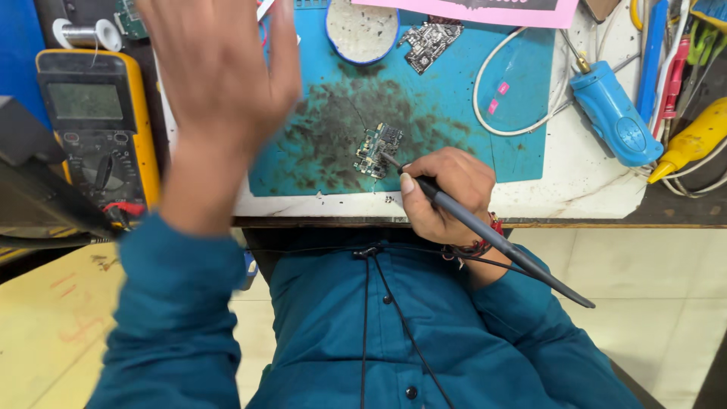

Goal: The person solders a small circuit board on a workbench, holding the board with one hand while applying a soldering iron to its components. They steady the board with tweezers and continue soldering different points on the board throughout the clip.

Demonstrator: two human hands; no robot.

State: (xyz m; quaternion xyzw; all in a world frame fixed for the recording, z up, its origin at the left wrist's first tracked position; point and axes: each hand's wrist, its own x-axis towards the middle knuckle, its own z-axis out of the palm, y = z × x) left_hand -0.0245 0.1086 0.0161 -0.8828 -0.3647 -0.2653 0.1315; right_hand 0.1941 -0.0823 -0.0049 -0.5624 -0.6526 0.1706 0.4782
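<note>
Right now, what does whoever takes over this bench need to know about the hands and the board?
Left hand: raised in the air, open, holding nothing, blurred.
Right hand: grips a grey pen-shaped soldering iron, tip resting on the small green circuit board.
The board lies on the stained teal work mat; a second dark circuit board lies at the mat's top edge, beside a round white dish.
A yellow multimeter sits to the left.
Done or left: cannot tell from this view.

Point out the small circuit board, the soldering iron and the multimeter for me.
small circuit board (376,148): head view, middle of the board's face.
soldering iron (485,229): head view, grey handle below the right hand (447,193).
multimeter (97,125): head view, front panel between screen and dial.
</note>
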